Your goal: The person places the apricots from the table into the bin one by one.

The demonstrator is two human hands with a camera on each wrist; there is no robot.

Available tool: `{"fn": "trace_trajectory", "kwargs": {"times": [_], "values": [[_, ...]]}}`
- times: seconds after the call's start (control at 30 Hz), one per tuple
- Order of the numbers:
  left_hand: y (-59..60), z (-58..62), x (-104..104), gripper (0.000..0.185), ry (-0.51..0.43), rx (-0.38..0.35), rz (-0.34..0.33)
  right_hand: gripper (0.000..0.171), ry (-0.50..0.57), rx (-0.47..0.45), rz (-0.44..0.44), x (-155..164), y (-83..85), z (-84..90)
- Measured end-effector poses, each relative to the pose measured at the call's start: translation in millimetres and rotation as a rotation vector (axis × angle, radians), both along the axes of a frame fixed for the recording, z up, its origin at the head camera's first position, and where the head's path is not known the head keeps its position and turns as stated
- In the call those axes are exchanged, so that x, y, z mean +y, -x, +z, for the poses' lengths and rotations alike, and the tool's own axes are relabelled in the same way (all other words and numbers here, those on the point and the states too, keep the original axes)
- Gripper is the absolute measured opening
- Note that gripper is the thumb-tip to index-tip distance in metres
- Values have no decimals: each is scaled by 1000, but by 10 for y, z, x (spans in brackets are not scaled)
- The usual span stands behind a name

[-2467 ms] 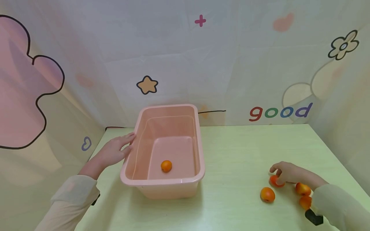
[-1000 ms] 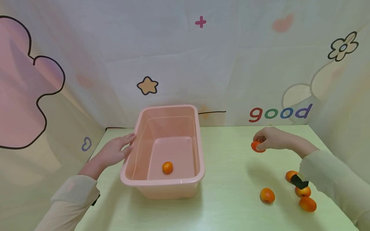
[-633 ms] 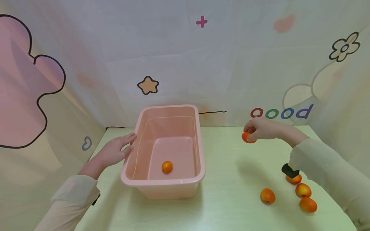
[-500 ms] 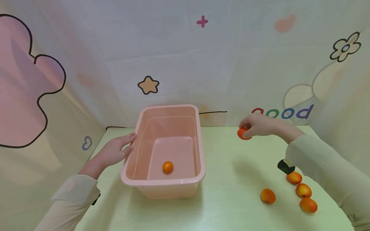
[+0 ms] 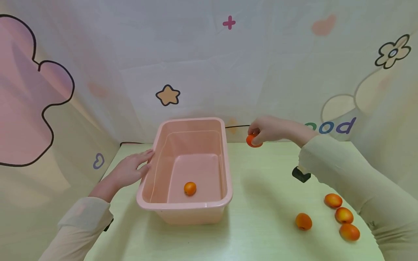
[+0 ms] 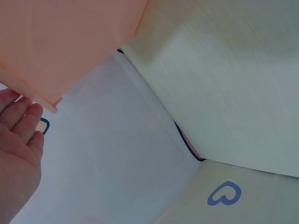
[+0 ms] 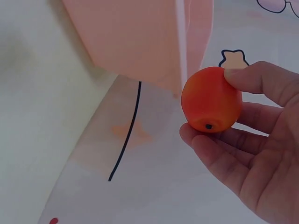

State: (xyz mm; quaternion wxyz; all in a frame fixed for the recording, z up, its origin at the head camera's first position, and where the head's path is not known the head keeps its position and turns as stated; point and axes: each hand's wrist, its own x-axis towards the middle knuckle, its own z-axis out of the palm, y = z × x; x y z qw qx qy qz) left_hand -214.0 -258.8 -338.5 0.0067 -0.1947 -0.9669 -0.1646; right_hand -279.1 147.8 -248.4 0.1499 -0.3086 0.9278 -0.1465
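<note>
The fruit (image 5: pixel 253 140) is pinched between thumb and fingers (image 7: pixel 254 77) of the right hand (image 5: pixel 269 129), held in the air just right of the tub (image 5: pixel 148 201) near its far corner, above the table (image 5: pixel 261 232). It is not over the tub's opening.

Risks, as judged:
- Release at this position would put the fruit on the table outside the tub; being round, it would likely roll.
- The grip takes only part of the fruit, which looks smooth; a slack pinch could drop it.
- A drop from height into the tub could bounce off the hard floor or strike the fruit (image 5: pixel 189 188) lying inside.
- The left hand (image 5: pixel 128 170), fingers straight and together, rests flat against the tub's left wall; a push could shift the tub.

Count:
- Fruit: six. One held, one in the tub, four on the table at right (image 5: pixel 303 221) (image 5: pixel 333 200) (image 5: pixel 344 215) (image 5: pixel 349 232).
- Tub: one.
- Hands: two.
</note>
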Motion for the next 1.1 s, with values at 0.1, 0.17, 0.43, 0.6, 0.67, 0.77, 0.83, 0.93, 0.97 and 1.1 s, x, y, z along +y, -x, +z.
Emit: {"fn": "trace_trajectory", "kwargs": {"times": [0.1, 0.17, 0.43, 0.6, 0.67, 0.77, 0.83, 0.93, 0.97, 1.1], "values": [[1, -2, -4, 48, 2, -3, 6, 16, -13, 1, 11, -152, 30, 35], [3, -3, 1, 48, -1, -4, 8, 16, -21, 3, 20, -244, 52, 51], [23, -21, -15, 48, -1, -8, 5, 14, -50, 3, 29, -555, 104, 106], [35, -29, -18, 48, -3, -22, 8, 14, -66, -12, 29, -737, 116, 138], [36, -28, -22, 48, 0, -23, 11, 13, -76, -11, 31, -816, 129, 141], [32, -23, -20, 48, 2, -17, 13, 11, -100, -2, 28, -934, 149, 123], [31, -22, -18, 48, 3, -12, 10, 9, -115, -1, 26, -1009, 159, 101], [29, -21, -12, 48, 1, -10, 4, 7, -112, -10, 16, -1116, 168, 69], [29, -20, -11, 48, 2, -7, 0, 7, -103, -14, 17, -1149, 168, 62], [32, -23, -10, 48, 6, -5, -3, 9, -78, -16, 15, -1276, 174, 34]]}}
